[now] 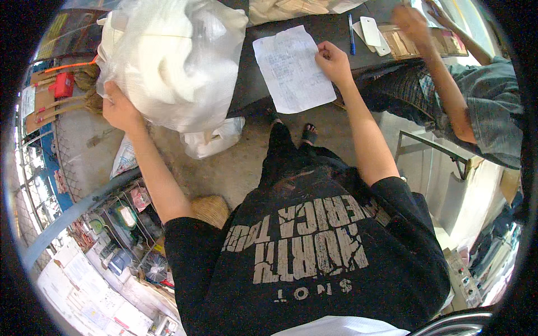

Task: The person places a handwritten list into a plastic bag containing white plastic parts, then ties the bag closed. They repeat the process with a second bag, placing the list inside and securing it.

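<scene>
A large translucent plastic bag full of white, soft-looking pieces stands at the table's left end. My left hand is closed on the lower left edge of the bag, its fingers partly hidden by the plastic. A creased white sheet of paper with handwriting hangs over the near edge of the dark table. My right hand pinches the sheet's right edge between thumb and curled fingers.
A blue pen and a white phone lie right of the paper. Beyond, another person's hand is over cardboard pieces. A smaller white bag is below the large bag, and a straw broom is near my left arm.
</scene>
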Demonstrator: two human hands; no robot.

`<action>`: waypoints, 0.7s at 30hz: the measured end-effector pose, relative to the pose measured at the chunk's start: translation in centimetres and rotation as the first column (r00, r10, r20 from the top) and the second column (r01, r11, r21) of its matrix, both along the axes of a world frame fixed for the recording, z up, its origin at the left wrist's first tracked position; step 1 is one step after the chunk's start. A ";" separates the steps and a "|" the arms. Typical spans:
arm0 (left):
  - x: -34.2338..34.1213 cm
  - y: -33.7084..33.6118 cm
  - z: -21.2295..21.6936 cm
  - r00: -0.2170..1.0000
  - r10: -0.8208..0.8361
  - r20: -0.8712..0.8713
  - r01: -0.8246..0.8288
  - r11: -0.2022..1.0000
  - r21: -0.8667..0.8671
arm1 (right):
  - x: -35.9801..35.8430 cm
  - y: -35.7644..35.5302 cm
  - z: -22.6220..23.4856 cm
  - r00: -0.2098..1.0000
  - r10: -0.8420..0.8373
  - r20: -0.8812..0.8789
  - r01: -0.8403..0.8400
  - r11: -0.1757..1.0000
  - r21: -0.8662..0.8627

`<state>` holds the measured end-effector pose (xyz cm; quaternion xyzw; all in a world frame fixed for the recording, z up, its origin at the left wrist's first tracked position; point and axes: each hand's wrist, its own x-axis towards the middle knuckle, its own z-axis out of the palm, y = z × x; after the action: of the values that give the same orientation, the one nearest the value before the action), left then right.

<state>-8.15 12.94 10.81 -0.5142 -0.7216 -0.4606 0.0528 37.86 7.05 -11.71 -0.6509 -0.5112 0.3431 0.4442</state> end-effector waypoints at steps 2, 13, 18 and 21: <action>1.5 -1.7 -0.7 0.999 0.011 0.037 -0.013 0.998 0.054 | -0.1 0.0 -0.1 1.000 -0.003 0.004 0.003 1.000 -0.007; 0.2 -1.9 -3.1 0.982 -0.095 0.165 0.061 0.978 0.200 | 0.0 0.2 -0.8 1.000 0.000 0.007 0.000 1.000 0.024; -0.5 -2.0 -3.4 0.973 -0.126 0.195 0.094 0.982 0.163 | 0.0 0.1 -0.9 1.000 -0.003 -0.020 0.004 0.999 0.046; -0.5 -2.1 -3.4 0.969 -0.093 0.228 0.068 0.991 0.119 | 0.1 0.2 -1.0 1.000 -0.010 0.012 0.010 0.999 0.034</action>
<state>-8.64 10.88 7.43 -0.4819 -0.6748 -0.5585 -0.0227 37.92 7.20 -12.66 -0.6478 -0.5164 0.3284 0.4538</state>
